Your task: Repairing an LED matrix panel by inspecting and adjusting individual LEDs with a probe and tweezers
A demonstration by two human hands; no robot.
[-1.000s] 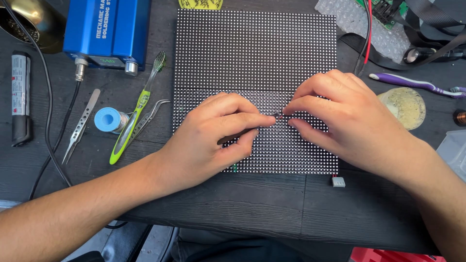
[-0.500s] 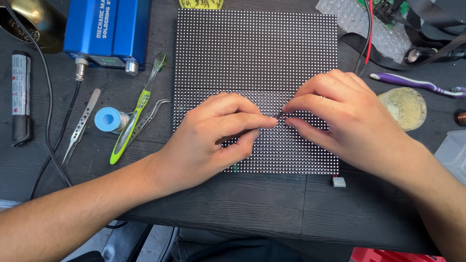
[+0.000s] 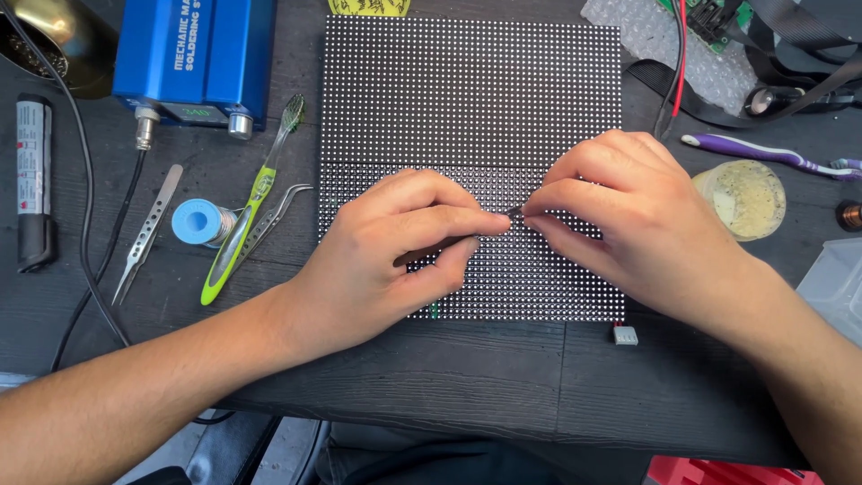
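Marker [image 3: 32,184] lay at the far left of the dark surface [image 3: 449,377], upright along the edge, with a black cable beside it. Straight tweezers [image 3: 146,232] lay next, then a blue solder spool [image 3: 196,221], a green toothbrush [image 3: 253,202] and curved tweezers [image 3: 269,216] touching it. Blue station [image 3: 193,54] stood behind these.

Panel [image 3: 471,90], a black board with a dense grid of white dots, lay flat at centre. Judged stiff but fragile on its face; better taken by the edges than pressed on the dots.

Left hand [image 3: 395,256] rested on the panel's lower half, wrist low, forearm coming in from lower left. Its thumb and forefinger were pinched on a thin dark tool [image 3: 440,249], tip pointing right. Tool looked light, slim and apt to slip; the hold near the tip seemed right for fine work.

Right hand [image 3: 637,224] met it from the right, knuckles raised, fingers [image 3: 548,208] closed to a pinch at the tool's tip [image 3: 514,213]. Whether they held a small part or only the tip, I could not tell.

Small white connector [image 3: 625,335] lay just below the panel's right corner. Round jar [image 3: 740,198] and a purple toothbrush [image 3: 763,153] lay further right.
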